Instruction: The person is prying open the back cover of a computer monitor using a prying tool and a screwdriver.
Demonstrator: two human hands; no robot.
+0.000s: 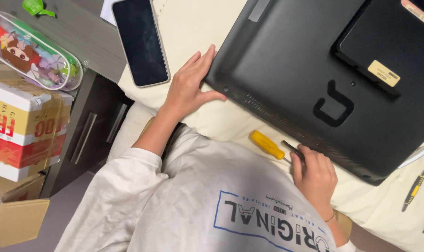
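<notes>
Step, by judgement: unfastening the large black plastic monitor back [314, 70], centre-right. Left hand [189, 86] flat, grasping nothing, steadying corner. Right hand [314, 175] clenched on dark tool shaft [291, 148] (yellow-handled screwdriver [266, 144] beside). Next: seating tip squarely.

Left hand [188, 88] flat on black monitor back [296, 60], right hand [314, 175] beside yellow-handled screwdriver [267, 144]

I saw a cream fabric-covered surface [198, 28] beside a dark grey wooden cabinet [88, 35] with 2 metal drawer handles [83, 137]. A grey floor [57, 214] lay below, holding an open brown cardboard box [15, 217].
</notes>
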